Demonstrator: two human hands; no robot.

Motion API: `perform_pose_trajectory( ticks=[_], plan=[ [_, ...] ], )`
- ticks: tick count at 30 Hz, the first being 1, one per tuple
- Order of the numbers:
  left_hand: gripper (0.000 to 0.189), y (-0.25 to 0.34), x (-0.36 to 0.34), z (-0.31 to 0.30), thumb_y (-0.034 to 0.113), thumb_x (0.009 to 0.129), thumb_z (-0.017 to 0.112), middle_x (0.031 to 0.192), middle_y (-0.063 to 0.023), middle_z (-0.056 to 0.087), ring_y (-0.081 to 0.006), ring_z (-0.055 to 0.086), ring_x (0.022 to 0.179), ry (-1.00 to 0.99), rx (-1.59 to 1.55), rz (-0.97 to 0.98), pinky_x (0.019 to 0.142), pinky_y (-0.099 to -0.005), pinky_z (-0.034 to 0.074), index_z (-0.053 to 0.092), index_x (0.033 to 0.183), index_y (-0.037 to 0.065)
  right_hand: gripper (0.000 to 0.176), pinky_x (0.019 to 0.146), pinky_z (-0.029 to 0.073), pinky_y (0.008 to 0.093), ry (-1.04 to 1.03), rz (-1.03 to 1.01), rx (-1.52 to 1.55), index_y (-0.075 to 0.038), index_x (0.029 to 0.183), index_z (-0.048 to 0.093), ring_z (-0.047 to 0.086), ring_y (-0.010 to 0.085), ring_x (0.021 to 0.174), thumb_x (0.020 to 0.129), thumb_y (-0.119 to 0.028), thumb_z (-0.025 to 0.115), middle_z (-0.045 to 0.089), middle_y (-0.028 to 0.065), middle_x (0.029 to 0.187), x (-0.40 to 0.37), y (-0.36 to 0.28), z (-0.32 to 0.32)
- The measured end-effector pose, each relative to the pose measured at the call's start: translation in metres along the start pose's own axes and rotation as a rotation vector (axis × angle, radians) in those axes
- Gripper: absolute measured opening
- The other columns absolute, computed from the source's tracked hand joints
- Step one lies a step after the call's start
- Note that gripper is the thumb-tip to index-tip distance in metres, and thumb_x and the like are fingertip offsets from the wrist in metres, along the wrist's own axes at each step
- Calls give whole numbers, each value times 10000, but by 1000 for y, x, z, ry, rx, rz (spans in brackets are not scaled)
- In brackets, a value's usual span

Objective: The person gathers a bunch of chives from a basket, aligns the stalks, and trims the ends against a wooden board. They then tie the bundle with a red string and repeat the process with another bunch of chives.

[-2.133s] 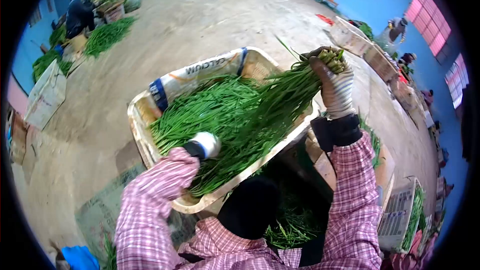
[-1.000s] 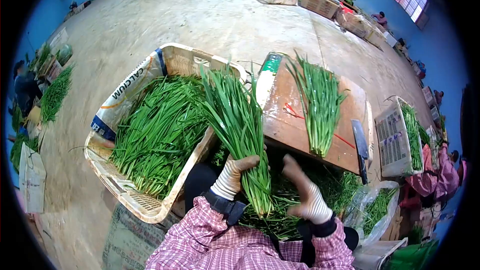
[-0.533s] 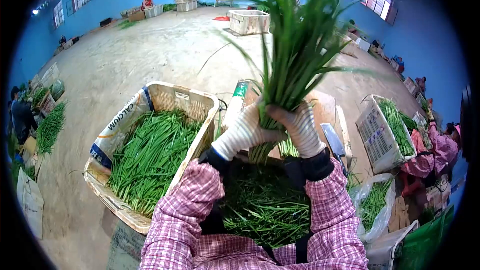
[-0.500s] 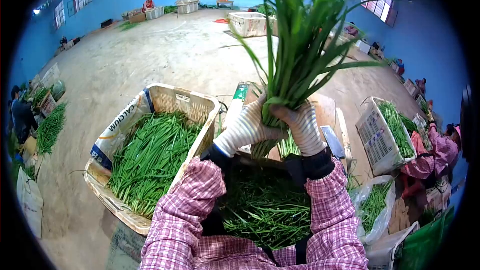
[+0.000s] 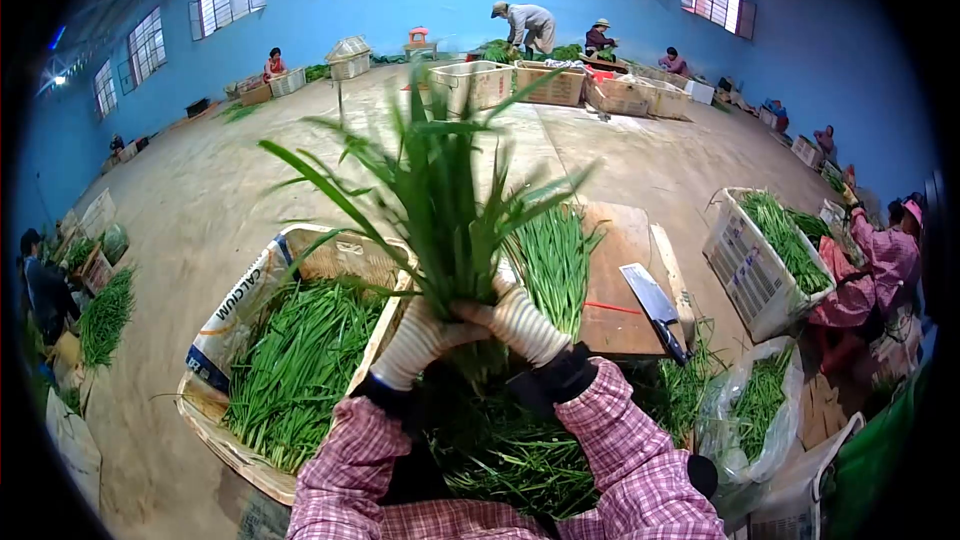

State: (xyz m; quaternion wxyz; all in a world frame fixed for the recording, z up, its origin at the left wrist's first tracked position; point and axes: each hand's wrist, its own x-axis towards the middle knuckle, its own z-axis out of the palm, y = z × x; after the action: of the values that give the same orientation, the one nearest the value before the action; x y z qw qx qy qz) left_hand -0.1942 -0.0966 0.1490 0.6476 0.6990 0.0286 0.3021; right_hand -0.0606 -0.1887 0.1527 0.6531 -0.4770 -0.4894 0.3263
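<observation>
Centrally, the bunch of greens stands upright — leaves fanning above the fingers — with left hand and right hand equally near, both clasping it.

Both arms reach from the near side and converge at the middle. The left forearm, in a pink checked sleeve, rises far and slightly right; the right forearm, sleeved alike, slants far and left. Dark bands cover the left wrist and right wrist. The left hand and right hand wear pale striped gloves, darker toward the fingers. Each is curled inward in a closed grip, the two close together, the right angled leftward.
</observation>
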Motion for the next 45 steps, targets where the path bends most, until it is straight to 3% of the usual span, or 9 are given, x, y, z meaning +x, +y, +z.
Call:
perform_pose_trajectory(
  ticks=[3, 7, 10, 14, 19, 29, 33, 42, 45],
  plan=[
    [484, -24, -23, 7, 150, 896, 687, 1210, -49, 629, -191, 595, 1073, 142, -336, -21, 923, -341, 503, 516, 1335, 38, 700, 969, 442, 331, -151, 4, -195, -30, 1410, 437, 527, 194, 1147, 887, -417, 696, 579, 91, 1300, -21, 6, 9],
    [344, -98, -41, 22, 188, 1004, 478, 1195, -93, 629, -222, 600, 1079, 275, -809, 96, 916, -365, 521, 541, 1300, 26, 498, 1193, 50, 492, -171, -312, -503, -168, 1421, 461, 407, 328, 1348, 943, -156, 598, 521, 81, 1413, -45, 46, 18],
    [267, -89, -72, 20, 162, 925, 612, 1078, -96, 681, -223, 653, 961, 338, -37, -98, 874, -364, 542, 650, 1141, 11, 573, 1125, 314, 419, -220, 29, -347, -53, 1392, 461, 465, 295, 1312, 904, -282, 657, 532, 183, 1374, -80, 5, 6],
    [206, -90, -88, -2, 144, 873, 682, 1014, -104, 702, -248, 683, 909, 340, -773, -398, 832, -413, 573, 661, 1050, 40, 407, 876, 507, 320, 384, 80, -417, 4, 1214, 607, 633, 197, 971, 902, -248, 676, 680, 137, 1088, -156, -20, -63],
    [221, -85, -104, -6, 129, 881, 692, 1084, -109, 681, -309, 648, 1032, 343, -920, -269, 956, -488, 510, 640, 1087, 68, 193, 800, 517, 281, 525, 110, -215, -10, 1074, 688, 636, 118, 905, 893, -66, 649, 705, 55, 966, -232, 27, -80],
    [476, -60, -116, 31, -7, 887, 635, 1057, -31, 645, -234, 605, 1079, 206, -834, -58, 1042, -530, 457, 484, 1294, 188, 418, 980, 456, 422, 4, -130, -628, -98, 1106, 681, 542, 368, 1189, 728, -233, 795, 523, 176, 1348, -177, 31, -33],
    [487, -65, -115, 30, -18, 872, 656, 1041, -27, 638, -224, 607, 1055, 191, -817, -60, 1037, -528, 463, 486, 1279, 188, 150, 895, 460, 427, 164, -193, -620, -63, 837, 643, 574, 321, 1031, 742, -96, 755, 630, 99, 1131, -187, 42, -13],
    [502, -74, -117, 32, 9, 875, 653, 1037, -19, 640, -238, 613, 1064, 232, -805, -46, 1036, -550, 453, 487, 1304, 209, 143, 695, 522, 409, 352, -234, -735, -69, 883, 640, 644, 346, 789, 763, -3, 684, 659, 129, 805, -209, 51, -31],
    [497, -71, -118, 21, 29, 876, 657, 1045, -15, 630, -234, 611, 1059, 237, -826, 13, 1036, -548, 444, 483, 1303, 214, 97, 689, 530, 436, 291, 47, -1116, -73, 909, 659, 652, 353, 766, 814, -69, 644, 664, 135, 791, -230, 70, -72]
  ],
)
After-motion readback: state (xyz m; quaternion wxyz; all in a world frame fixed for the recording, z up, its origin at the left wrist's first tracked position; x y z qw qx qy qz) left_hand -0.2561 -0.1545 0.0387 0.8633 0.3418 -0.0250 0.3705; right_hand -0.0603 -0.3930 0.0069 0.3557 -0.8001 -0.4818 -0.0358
